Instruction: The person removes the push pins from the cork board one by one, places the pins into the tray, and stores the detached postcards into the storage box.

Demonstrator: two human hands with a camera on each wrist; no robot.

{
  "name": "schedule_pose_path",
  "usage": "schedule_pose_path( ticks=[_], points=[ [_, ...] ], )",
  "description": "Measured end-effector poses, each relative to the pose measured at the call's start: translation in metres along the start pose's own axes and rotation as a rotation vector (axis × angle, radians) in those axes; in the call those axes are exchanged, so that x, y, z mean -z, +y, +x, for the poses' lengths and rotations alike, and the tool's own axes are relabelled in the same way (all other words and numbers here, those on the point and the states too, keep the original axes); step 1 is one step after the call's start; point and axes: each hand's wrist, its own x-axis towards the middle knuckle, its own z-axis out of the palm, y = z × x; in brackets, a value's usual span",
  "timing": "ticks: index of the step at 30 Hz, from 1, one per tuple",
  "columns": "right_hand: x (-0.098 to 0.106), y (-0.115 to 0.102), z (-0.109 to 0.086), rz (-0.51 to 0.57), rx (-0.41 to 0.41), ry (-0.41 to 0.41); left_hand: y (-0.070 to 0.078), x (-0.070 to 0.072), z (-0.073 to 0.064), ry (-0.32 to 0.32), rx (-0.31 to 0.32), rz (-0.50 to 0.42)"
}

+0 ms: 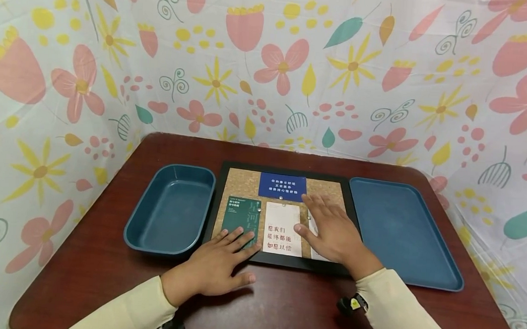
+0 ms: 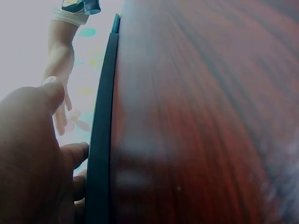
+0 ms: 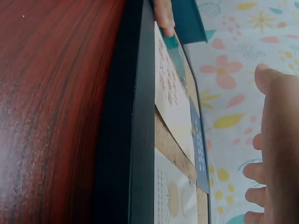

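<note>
A cork board [image 1: 240, 180] in a black frame lies flat on the table. Pinned to it are a blue card [image 1: 282, 186], a green card [image 1: 238, 215] and a cream card [image 1: 283, 220] with red writing. A second pale card [image 3: 173, 196] sits at its right, partly hidden by my right hand in the head view. My left hand [image 1: 218, 266], fingers spread, reaches over the frame's near edge, its fingertips at the green card's lower part. My right hand [image 1: 333, 230] is held palm down above the board's right side, fingers straight, with a gap beneath it in the right wrist view.
A deep blue tray [image 1: 171, 209] stands left of the board and a flat blue tray [image 1: 407, 231] lies to its right. Small round silver pins [image 1: 259, 210] dot the board. The dark red-brown table [image 1: 274, 304] meets a flower-patterned cloth [image 1: 275, 105] behind.
</note>
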Motion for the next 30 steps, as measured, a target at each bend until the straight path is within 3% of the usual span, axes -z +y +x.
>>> schedule_pose_path(
  ticks=[30],
  points=[
    [-0.013, -0.018, 0.022, 0.082, 0.086, 0.037, 0.001, 0.005, 0.002, -0.033, 0.015, 0.001]
  ],
)
